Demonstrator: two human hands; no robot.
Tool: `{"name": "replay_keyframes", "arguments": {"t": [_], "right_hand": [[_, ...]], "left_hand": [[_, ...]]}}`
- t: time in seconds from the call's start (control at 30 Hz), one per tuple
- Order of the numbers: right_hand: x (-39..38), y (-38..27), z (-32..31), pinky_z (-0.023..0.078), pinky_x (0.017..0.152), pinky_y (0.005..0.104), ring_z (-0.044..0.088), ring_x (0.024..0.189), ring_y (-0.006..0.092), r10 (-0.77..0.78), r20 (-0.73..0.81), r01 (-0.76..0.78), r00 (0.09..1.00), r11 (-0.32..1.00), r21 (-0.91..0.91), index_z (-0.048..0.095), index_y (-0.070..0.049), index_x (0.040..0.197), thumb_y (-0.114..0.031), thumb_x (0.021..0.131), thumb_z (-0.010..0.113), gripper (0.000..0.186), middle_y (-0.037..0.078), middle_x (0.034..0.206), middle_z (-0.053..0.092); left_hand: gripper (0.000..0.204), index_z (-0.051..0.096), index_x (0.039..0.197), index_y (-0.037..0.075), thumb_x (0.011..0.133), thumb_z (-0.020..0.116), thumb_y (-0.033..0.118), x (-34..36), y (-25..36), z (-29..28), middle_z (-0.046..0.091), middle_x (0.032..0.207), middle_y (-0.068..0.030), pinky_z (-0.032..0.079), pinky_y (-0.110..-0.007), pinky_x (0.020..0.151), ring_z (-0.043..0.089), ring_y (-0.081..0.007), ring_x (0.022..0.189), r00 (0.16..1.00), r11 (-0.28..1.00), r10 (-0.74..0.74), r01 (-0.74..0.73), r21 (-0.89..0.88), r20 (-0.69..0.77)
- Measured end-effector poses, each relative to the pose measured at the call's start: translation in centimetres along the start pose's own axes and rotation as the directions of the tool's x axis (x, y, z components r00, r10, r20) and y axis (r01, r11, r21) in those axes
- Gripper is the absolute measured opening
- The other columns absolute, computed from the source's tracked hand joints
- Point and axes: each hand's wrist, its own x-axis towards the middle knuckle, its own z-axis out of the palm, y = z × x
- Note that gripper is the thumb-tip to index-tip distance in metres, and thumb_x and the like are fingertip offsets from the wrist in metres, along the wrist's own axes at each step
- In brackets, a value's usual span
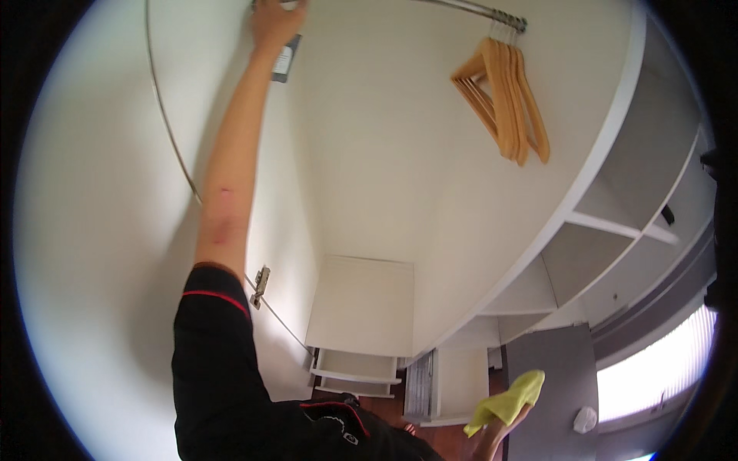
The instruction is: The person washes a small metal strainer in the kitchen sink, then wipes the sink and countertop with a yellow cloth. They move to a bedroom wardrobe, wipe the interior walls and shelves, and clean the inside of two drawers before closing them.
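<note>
My left arm reaches up along the wardrobe's white side panel. At the top edge of the view my left hand [275, 24] is closed around what looks like the end of the metal clothes rail [469, 8]; its fingertips are partly cut off. Just below that hand, a dark grey rectangular piece with a pale label [285, 60] sits on the panel. Low on the right, my right hand [513, 424] holds a yellow-green cloth [507, 401], which drapes over most of its fingers.
Several wooden hangers [503, 100] hang at the rail's right end. Below stands a white drawer unit [361, 303] with pulled-out drawers [357, 367]. White shelves [592, 242] line the right side, beyond them a grey surface [550, 384] and a bright window [657, 369]. A metal hinge [261, 286] juts out at left.
</note>
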Motion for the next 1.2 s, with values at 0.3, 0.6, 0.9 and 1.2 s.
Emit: {"name": "replay_keyframes", "arguments": {"t": [0.3,0.6,0.9,1.2], "right_hand": [[-2.2,-7.2,13.0,0.045,0.109,0.0392,0.052,0.132,0.0255,-0.687,-0.007,0.687,0.727,0.727,0.021,0.036,-0.003,0.153,-0.029,0.101,0.060,0.063,0.013,0.153,0.045],[-4.3,-7.3,21.2,0.047,0.106,0.0380,0.058,0.127,0.0239,-0.654,0.322,0.618,0.684,0.755,0.219,0.049,0.001,0.142,-0.011,0.094,0.065,0.052,0.014,0.141,0.057],[-8.8,10.6,22.5,0.054,0.085,0.0310,0.067,0.100,0.0158,0.363,0.751,-0.083,0.551,0.920,-0.384,0.067,0.001,0.118,0.003,0.090,0.064,0.029,0.006,0.108,0.073],[-7.5,20.4,20.3,0.057,0.079,0.0325,0.070,0.094,0.0175,0.784,0.524,-0.534,0.332,0.614,-0.581,0.064,-0.004,0.121,-0.008,0.103,0.051,0.022,0.007,0.112,0.071]], "left_hand": [[0.033,0.069,0.118,0.005,0.101,0.057,0.031,-12.9,-2.3,-10.4,0.071,0.117,-0.0158,0.048,-0.042,0.102,0.066,-0.0294,0.113,0.999,0.615,0.051,-0.041,-0.787,-0.012],[0.028,0.067,0.117,0.004,0.096,0.063,0.023,-44.9,-7.7,-14.7,0.067,0.123,-0.0090,0.041,-0.038,0.110,0.059,-0.0213,0.121,0.529,0.194,0.010,0.831,-0.521,0.848],[0.065,0.049,0.148,0.010,0.094,0.072,0.040,-61.1,-6.0,-18.1,0.063,0.134,-0.0106,0.049,-0.040,0.102,0.062,-0.0269,0.119,-0.009,0.446,-0.039,0.894,0.025,0.999],[0.042,0.069,0.122,0.006,0.097,0.067,0.039,-69.3,-9.7,-18.9,0.075,0.100,-0.0166,0.055,-0.038,0.080,0.073,-0.0295,0.090,-0.256,0.386,-0.277,0.853,0.351,0.926]]}}
